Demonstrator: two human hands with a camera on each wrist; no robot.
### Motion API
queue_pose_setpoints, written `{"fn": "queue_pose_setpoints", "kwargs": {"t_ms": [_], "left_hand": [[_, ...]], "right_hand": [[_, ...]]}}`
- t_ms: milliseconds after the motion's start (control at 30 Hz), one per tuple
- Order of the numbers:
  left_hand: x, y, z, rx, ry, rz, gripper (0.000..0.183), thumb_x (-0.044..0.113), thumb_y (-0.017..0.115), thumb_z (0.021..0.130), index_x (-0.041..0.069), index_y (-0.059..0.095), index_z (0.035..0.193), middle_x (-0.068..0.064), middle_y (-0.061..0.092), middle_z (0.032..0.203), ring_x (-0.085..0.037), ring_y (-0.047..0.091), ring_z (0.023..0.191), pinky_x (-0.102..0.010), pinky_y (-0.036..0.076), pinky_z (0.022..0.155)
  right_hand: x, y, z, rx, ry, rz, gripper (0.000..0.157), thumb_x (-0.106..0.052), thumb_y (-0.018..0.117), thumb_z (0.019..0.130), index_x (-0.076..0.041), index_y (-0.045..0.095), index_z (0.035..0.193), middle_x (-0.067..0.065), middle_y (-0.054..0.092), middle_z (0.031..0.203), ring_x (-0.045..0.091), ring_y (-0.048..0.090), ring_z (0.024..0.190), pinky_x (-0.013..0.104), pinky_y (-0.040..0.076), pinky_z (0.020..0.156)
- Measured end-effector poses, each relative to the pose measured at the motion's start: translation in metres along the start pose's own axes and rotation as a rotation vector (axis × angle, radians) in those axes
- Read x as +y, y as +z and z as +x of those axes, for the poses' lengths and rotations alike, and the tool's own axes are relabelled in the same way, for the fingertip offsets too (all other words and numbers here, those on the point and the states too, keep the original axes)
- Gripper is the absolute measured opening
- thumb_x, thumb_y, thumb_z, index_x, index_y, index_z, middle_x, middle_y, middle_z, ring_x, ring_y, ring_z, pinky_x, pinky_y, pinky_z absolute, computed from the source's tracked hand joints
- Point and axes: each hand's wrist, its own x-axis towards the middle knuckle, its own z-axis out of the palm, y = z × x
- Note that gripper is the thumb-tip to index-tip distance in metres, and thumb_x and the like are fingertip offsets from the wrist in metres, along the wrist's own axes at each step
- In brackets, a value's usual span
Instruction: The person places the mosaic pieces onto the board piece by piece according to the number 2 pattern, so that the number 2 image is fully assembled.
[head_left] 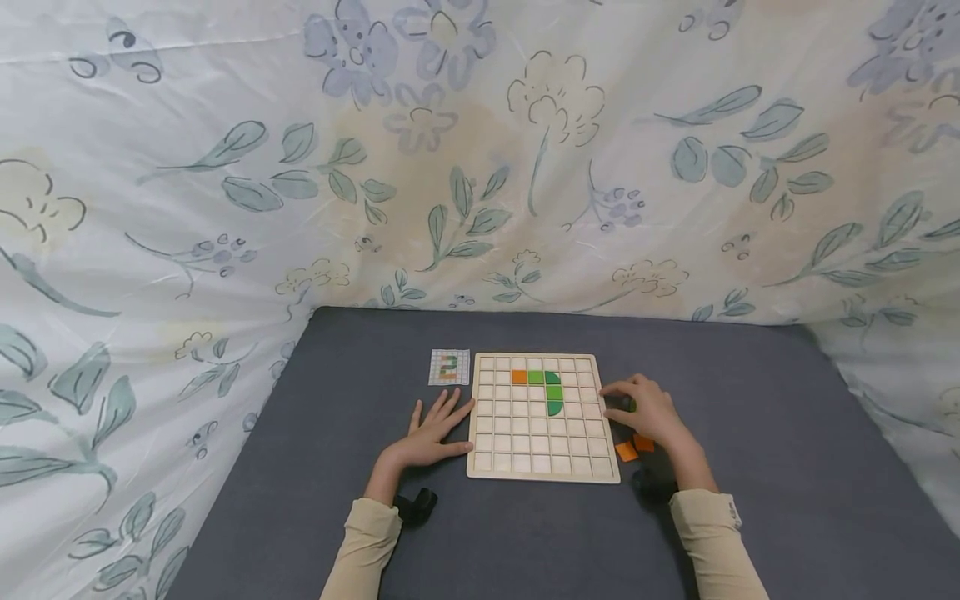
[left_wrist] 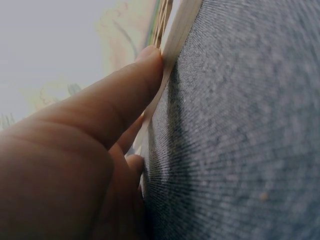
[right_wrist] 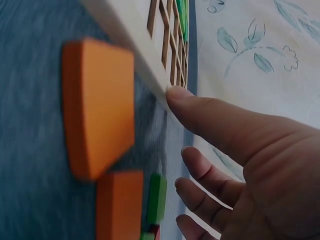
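Note:
A pale wooden grid board lies on the table. In its upper rows sit an orange square tile, light green squares and dark green rounded tiles. With fingers spread, my left hand touches the board's left edge; its thumb presses the wooden side in the left wrist view. At the right edge, my right hand touches the frame with the thumb, other fingers loosely bent. Just below that hand lie loose orange tiles, with a green piece beyond them.
A small printed card showing a coloured figure on a grid lies left of the board's top corner. Dark grey cloth covers the table. A flowered curtain hangs behind and at the sides.

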Motion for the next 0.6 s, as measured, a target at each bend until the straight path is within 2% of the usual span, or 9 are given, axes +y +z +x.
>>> {"fn": "queue_pose_setpoints", "kwargs": {"t_ms": [433, 600], "left_hand": [[0.000, 0.000, 0.000, 0.003, 0.000, 0.002, 0.072, 0.046, 0.053, 0.092, 0.022, 0.018, 0.150, -0.009, 0.003, 0.156, -0.030, -0.007, 0.143, -0.061, -0.015, 0.106], [-0.002, 0.001, 0.000, 0.001, 0.006, -0.004, 0.072, 0.046, 0.053, 0.092, 0.022, 0.017, 0.150, -0.009, 0.002, 0.156, -0.030, -0.008, 0.143, -0.061, -0.015, 0.106]], "right_hand": [[0.018, -0.012, -0.011, 0.026, 0.024, -0.044, 0.036, -0.025, 0.072, 0.082, -0.015, 0.065, 0.115, 0.013, 0.052, 0.101, 0.027, 0.046, 0.084, 0.044, 0.030, 0.069], [0.024, -0.015, -0.015, 0.034, 0.042, -0.058, 0.037, -0.024, 0.072, 0.081, -0.012, 0.065, 0.115, 0.015, 0.052, 0.102, 0.030, 0.047, 0.086, 0.046, 0.032, 0.069]]}}
